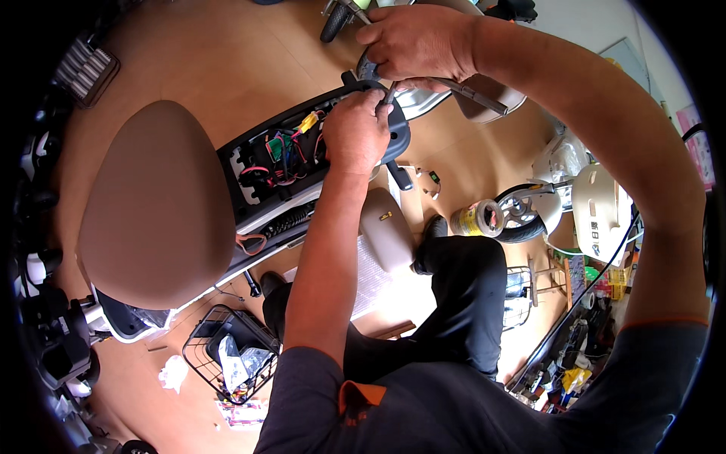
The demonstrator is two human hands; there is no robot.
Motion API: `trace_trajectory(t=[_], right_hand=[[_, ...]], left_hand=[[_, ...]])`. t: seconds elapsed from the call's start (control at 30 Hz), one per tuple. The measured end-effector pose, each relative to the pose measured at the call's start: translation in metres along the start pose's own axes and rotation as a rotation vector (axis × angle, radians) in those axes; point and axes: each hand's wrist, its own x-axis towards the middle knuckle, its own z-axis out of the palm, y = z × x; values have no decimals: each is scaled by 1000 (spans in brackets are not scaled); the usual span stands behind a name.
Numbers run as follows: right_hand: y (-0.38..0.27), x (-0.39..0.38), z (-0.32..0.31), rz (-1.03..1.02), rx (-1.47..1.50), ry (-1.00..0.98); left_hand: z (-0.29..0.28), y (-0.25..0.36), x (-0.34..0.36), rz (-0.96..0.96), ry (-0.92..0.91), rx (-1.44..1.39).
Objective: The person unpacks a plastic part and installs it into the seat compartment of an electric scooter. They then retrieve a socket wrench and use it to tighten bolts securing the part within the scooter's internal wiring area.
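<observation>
My right hand [423, 47] is closed around a metal socket wrench [480, 98], whose one arm sticks out to the right below my wrist. My left hand [355, 130] is closed, thumb and fingers pinching a short dark shaft that seems to be the wrench's lower end. Both hands are over the dark plastic end [398, 138] of a scooter body. An open compartment [249, 185] there shows coloured wires, a green part and a yellow connector [308, 122]. What the wrench tip meets is hidden by my fingers.
A brown scooter seat [159, 216] stands left of the compartment. Below are a grey-beige padded part [388, 231] and a black wire basket [227, 356]. A tape roll [480, 218], a wheel [522, 216] and a cream scooter panel [597, 208] lie to the right, tools and parts beyond.
</observation>
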Motion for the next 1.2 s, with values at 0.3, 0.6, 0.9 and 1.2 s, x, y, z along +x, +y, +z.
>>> trace_trajectory(t=[0.3,0.6,0.9,1.2], right_hand=[[2,-2,8,4,73,112],[-3,-2,17,77,143,37],[-28,-10,12,171,24,157],[-55,-29,-20,324,-27,296]], left_hand=[[7,1,-2,-2,84,24],[7,-1,-5,-6,49,12],[-2,4,-28,133,141,82],[-7,-3,-31,31,114,194]])
